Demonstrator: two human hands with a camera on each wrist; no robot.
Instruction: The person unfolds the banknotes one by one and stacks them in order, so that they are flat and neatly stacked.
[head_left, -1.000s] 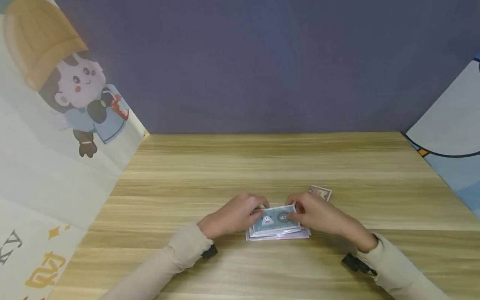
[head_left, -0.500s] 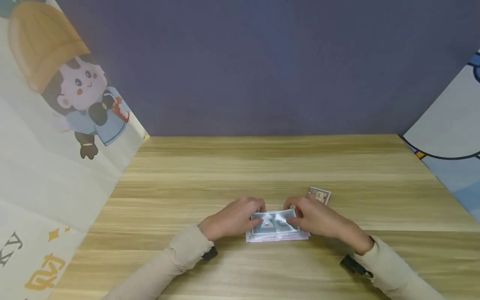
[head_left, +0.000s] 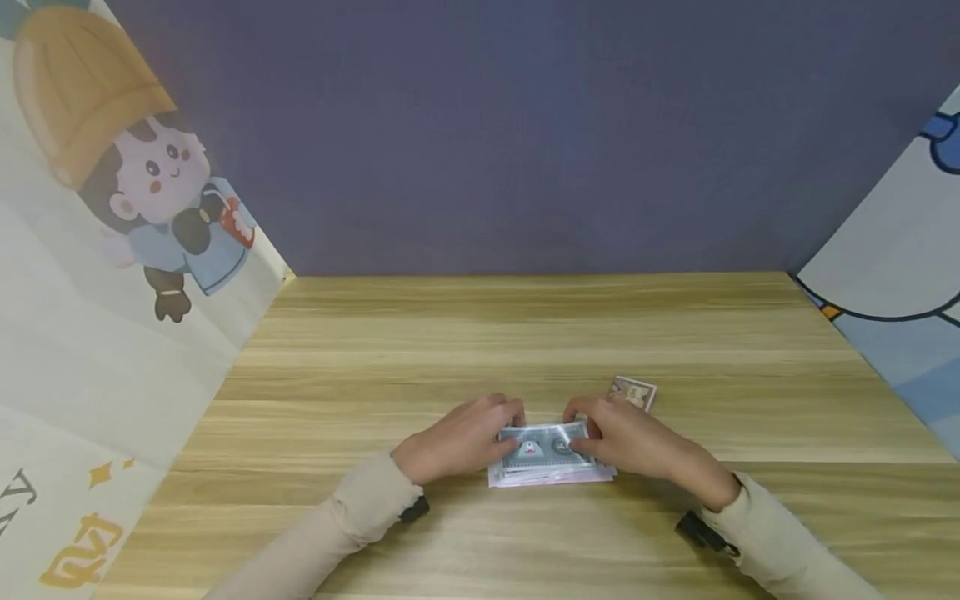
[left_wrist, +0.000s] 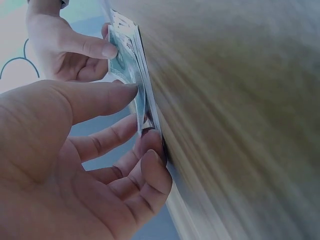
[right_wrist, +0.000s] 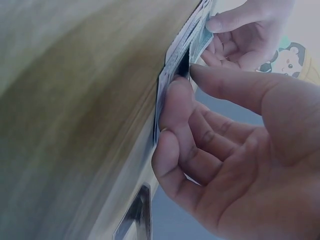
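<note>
A teal play banknote (head_left: 544,447) with a small white figure printed on it lies over a pile of notes (head_left: 551,477) on the table. My left hand (head_left: 459,438) pinches its left end, thumb on top and fingers curled beneath. At the right end my right hand (head_left: 643,439) pinches the same note. In the left wrist view the teal note (left_wrist: 123,65) stands slightly off the white-edged pile, its near end bowed. The right wrist view shows a dark gap between the note and the pile (right_wrist: 175,55), beside the right index finger.
Just behind my right hand lies a brown note (head_left: 636,392), partly covered by the hand. The wood-grain table (head_left: 420,333) meets a dark blue wall panel (head_left: 525,142) at the back. Printed cartoon panels border the left and right sides.
The teal note was tilted a second ago and now lies straighter over the pile. Both hands have drawn slightly inward and lower with it. The brown note stays put.
</note>
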